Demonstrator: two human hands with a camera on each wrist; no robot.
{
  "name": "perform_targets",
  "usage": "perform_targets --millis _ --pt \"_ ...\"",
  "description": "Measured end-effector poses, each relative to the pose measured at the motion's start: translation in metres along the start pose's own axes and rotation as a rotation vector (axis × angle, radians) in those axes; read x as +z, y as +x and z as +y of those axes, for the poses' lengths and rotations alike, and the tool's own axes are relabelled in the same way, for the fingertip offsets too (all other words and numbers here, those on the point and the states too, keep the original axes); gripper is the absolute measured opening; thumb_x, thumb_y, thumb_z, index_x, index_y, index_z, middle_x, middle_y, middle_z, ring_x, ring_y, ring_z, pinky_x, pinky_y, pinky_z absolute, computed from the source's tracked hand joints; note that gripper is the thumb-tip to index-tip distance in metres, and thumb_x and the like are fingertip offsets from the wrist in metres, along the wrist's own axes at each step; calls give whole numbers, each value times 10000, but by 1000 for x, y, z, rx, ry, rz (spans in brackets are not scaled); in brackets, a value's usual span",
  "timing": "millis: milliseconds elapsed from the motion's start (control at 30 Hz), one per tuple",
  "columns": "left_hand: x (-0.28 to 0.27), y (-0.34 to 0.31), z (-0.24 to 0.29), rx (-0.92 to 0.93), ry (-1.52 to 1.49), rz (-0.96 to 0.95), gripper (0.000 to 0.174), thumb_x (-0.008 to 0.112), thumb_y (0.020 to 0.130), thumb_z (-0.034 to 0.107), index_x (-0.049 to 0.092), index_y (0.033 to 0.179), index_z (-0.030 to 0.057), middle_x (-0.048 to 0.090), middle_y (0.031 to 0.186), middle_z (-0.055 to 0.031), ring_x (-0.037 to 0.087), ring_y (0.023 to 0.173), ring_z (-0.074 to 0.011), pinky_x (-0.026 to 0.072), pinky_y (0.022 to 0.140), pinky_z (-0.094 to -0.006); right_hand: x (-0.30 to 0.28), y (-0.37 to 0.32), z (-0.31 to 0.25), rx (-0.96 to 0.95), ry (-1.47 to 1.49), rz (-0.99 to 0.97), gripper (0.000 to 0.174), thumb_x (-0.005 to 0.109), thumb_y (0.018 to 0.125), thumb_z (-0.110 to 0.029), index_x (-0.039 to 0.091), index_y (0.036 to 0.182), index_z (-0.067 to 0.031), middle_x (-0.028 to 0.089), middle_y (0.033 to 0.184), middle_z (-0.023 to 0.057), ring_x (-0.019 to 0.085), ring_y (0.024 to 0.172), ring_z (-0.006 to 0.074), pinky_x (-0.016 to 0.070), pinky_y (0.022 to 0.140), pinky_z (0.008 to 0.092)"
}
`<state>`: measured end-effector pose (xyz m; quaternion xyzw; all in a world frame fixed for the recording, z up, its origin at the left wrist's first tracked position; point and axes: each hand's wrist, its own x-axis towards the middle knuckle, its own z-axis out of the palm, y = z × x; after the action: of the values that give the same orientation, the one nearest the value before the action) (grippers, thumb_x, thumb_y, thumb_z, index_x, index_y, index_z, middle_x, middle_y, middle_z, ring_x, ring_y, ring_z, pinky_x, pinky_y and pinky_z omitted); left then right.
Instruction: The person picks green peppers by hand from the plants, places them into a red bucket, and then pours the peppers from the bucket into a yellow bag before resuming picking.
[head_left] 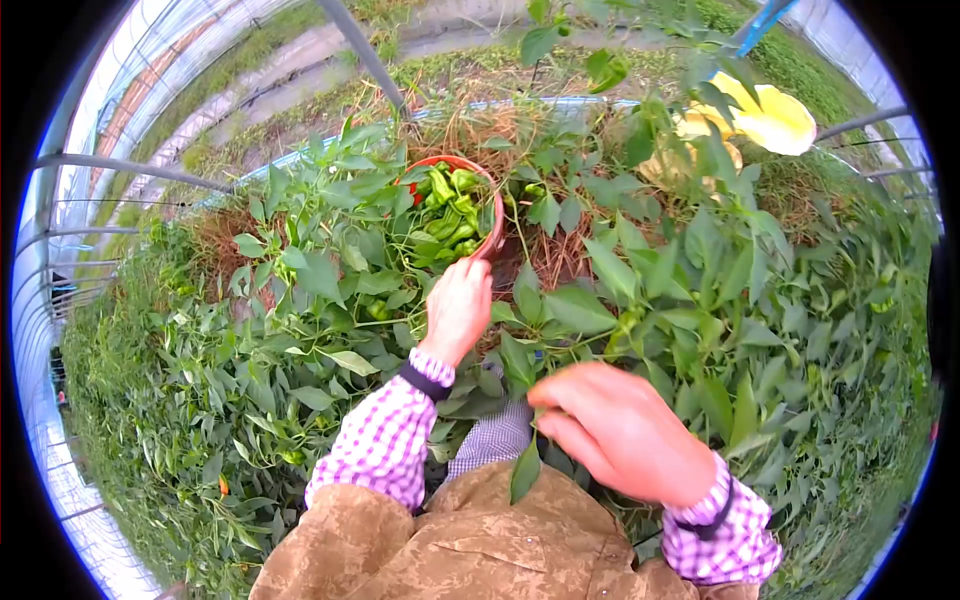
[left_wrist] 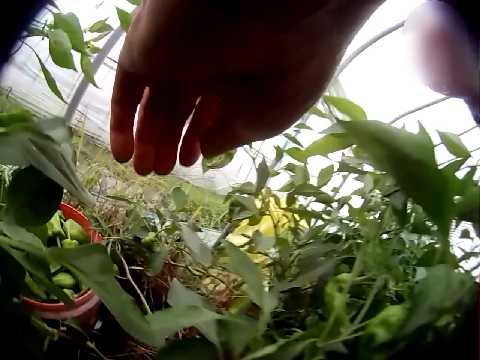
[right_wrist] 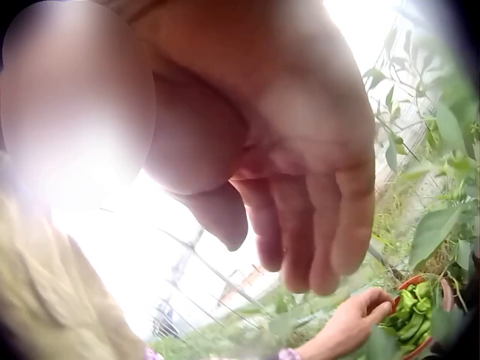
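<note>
A red bucket point(head_left: 497, 222), partly screened by leaves, holds many green peppers point(head_left: 452, 212). My left hand point(head_left: 460, 310) reaches forward with its fingers close to the bucket's near rim. In the left wrist view the fingers of that hand point(left_wrist: 217, 82) hang loosely with nothing between them, and the bucket point(left_wrist: 84, 304) shows at lower left. My right hand point(head_left: 620, 430), slightly blurred, is over the plants near my lap. Its palm point(right_wrist: 300, 135) is bare in the right wrist view, with relaxed fingers and no object in them.
Dense pepper plants point(head_left: 700, 300) surround me on both sides. Small green peppers point(head_left: 377, 308) hang among the leaves. A yellow object point(head_left: 770, 118) lies at the back right. Metal greenhouse hoops point(head_left: 362, 45) arch overhead, and dry straw point(head_left: 560, 255) covers the ground beside the bucket.
</note>
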<state>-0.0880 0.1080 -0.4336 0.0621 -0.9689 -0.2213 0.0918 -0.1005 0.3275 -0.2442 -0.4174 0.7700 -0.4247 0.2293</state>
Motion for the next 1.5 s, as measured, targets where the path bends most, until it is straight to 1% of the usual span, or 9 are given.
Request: perform_targets --millis 200,267,467,533,767,867,1067,1233,1500 --pt "87 9 -120 -135 236 -1323 359 546 841 265 599 1064 -11 541 1190 -178 576 1023 -340 473 874 -416 91 75 146 24 -436 36 293 605 831 -160 545 1061 10 526 1101 178 461 1152 346 402 910 501" --pt "68 -16 -126 -26 305 -1398 372 547 847 278 618 1075 -8 417 1352 -178 553 1077 -333 463 907 -407 107 63 167 330 -298 -317 347 615 834 -194 546 1137 -40 529 1153 171 402 1238 371 318 1002 552" --pt "63 -2 -107 -11 237 -1441 478 593 828 360 563 1184 42 424 1348 -156 512 1125 -317 424 941 -433 75 14 218 367 -382 -606 244 668 776 -274 662 943 -95 598 972 36 503 1017 227 308 885 425" --pt "62 -6 -78 340 690 -1014 379 608 780 293 630 1023 3 577 1123 -168 529 1095 -299 457 815 -465 68 3 227 384 -339 -579 245 699 734 -238 665 919 -80 603 982 33 511 1017 215 323 888 418" --pt "161 -119 -30 96 143 -892 110 557 651 168 622 637 80 550 528 -64 533 460 -224 397 401 -431 70 -4 249 426 -341 -332 67 590 731 -51 615 793 -42 598 911 65 570 870 260 496 705 342" --pt "221 -124 -68 -379 201 -1047 207 517 774 159 687 769 41 675 749 -134 663 670 -282 503 554 -392 70 -5 256 421 -280 -294 83 585 729 -46 617 805 -38 597 898 58 572 883 241 500 697 355" --pt "153 -102 -33 -8 157 -1151 146 569 771 132 658 792 18 655 798 -163 648 737 -331 520 634 -424 77 -8 260 399 -335 -320 142 603 728 -26 621 869 -42 599 983 47 573 907 247 511 720 357" --pt "123 -145 -3 -597 -689 -953 108 577 744 65 617 814 -7 602 809 -206 582 871 -410 483 786 -445 78 -12 258 471 -287 -331 198 631 712 -3 619 903 -52 585 1017 45 570 962 267 514 731 363" --pt "274 -199 -71 -672 0 -1191 348 543 796 140 552 1112 -5 537 1163 -221 559 1017 -373 473 838 -437 82 -9 257 354 -402 -354 248 644 655 8 605 892 -53 581 1002 47 565 930 247 515 677 355"
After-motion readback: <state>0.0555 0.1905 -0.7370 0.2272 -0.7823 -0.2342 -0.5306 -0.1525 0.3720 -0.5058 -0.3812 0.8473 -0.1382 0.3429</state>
